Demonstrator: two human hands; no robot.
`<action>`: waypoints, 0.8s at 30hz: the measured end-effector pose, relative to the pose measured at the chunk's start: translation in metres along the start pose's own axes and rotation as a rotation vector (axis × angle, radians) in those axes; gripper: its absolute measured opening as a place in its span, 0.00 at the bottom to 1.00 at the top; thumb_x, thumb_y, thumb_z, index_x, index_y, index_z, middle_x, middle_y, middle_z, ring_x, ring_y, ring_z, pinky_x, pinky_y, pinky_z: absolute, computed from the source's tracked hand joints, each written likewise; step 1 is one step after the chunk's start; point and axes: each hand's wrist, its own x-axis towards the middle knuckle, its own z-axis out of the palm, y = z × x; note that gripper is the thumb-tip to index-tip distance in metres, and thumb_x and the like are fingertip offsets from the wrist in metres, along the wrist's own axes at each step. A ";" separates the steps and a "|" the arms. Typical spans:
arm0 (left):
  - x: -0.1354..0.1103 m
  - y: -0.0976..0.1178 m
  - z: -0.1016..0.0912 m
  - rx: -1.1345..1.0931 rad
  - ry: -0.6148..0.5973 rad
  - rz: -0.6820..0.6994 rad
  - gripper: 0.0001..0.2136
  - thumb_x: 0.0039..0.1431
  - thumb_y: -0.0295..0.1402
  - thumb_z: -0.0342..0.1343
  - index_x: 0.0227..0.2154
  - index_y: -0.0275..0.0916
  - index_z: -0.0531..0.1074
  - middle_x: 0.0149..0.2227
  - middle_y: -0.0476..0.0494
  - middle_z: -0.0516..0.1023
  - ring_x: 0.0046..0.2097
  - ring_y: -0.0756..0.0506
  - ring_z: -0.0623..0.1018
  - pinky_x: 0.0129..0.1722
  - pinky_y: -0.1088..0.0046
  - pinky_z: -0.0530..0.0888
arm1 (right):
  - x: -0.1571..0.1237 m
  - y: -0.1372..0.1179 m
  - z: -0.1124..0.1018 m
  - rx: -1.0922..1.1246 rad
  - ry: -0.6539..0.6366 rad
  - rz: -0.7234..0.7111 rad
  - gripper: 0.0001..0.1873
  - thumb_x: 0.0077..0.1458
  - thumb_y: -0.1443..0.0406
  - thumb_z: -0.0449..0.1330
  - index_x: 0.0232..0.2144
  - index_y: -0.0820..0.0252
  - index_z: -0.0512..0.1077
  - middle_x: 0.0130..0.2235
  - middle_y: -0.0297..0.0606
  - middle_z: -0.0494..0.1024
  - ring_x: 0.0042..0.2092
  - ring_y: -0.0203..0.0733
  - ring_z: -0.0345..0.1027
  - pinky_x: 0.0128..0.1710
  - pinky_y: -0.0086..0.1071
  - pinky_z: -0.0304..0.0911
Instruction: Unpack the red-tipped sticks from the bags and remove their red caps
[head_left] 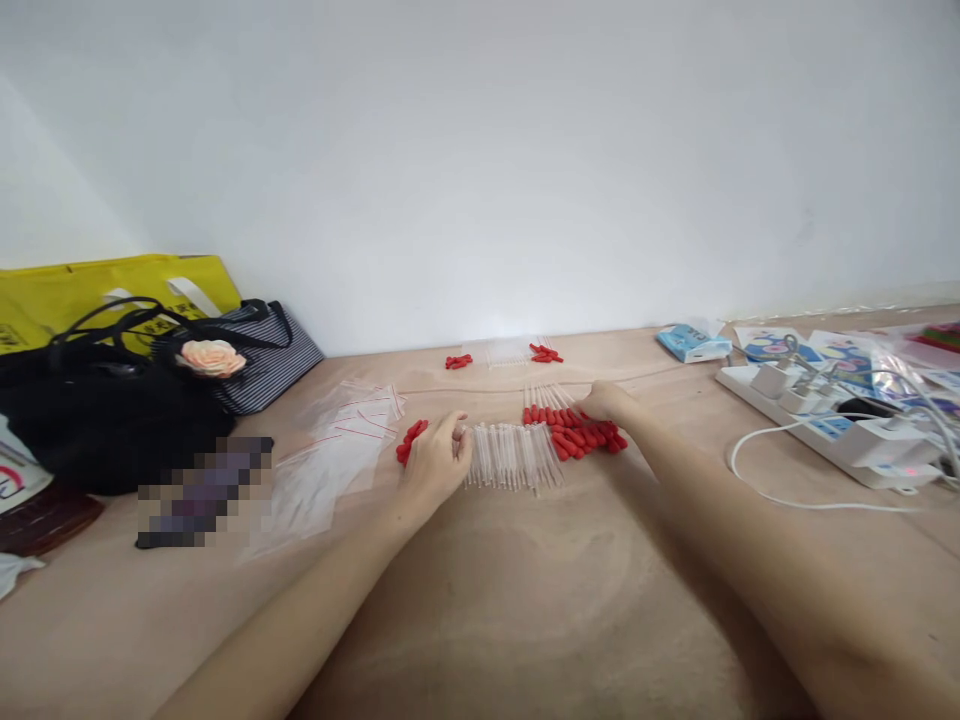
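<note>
A row of clear glass droppers [514, 457] lies on the beige surface [525, 600] in front of me. My left hand [435, 462] is curled shut at the row's left end, beside a few red rubber bulbs [411, 438]. What its fingers hold is hidden. My right hand [604, 400] rests on a pile of red bulbs and droppers [581, 432], fingers bent down onto them. A smaller group of droppers with red bulbs [517, 352] lies farther back by the wall.
Small clear zip bags [337, 450] are spread left of the droppers. Black, striped and yellow bags [150, 370] stand at far left. A white power strip with plugs and cable [825, 425] and colourful packets [772, 345] occupy the right.
</note>
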 end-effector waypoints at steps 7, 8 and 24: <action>-0.026 -0.023 0.003 -0.003 0.162 0.299 0.16 0.53 0.31 0.48 0.46 0.35 0.63 0.42 0.38 0.70 0.46 0.42 0.68 0.48 0.62 0.65 | -0.059 -0.001 0.003 0.104 0.314 -0.329 0.12 0.52 0.58 0.50 0.30 0.57 0.70 0.32 0.37 0.76 0.35 0.40 0.66 0.41 0.35 0.50; -0.027 -0.022 0.003 0.008 0.177 0.320 0.18 0.53 0.32 0.48 0.48 0.35 0.61 0.44 0.37 0.69 0.48 0.41 0.68 0.49 0.61 0.64 | -0.069 0.000 0.011 0.129 0.441 -0.457 0.12 0.52 0.58 0.51 0.29 0.56 0.70 0.30 0.36 0.76 0.35 0.40 0.65 0.43 0.37 0.47; -0.034 0.011 0.014 0.073 0.231 0.780 0.07 0.57 0.25 0.48 0.33 0.36 0.71 0.37 0.45 0.78 0.45 0.46 0.73 0.55 0.54 0.56 | -0.107 -0.010 0.061 0.119 0.795 -1.061 0.11 0.51 0.58 0.57 0.37 0.53 0.71 0.39 0.34 0.75 0.38 0.39 0.61 0.44 0.40 0.43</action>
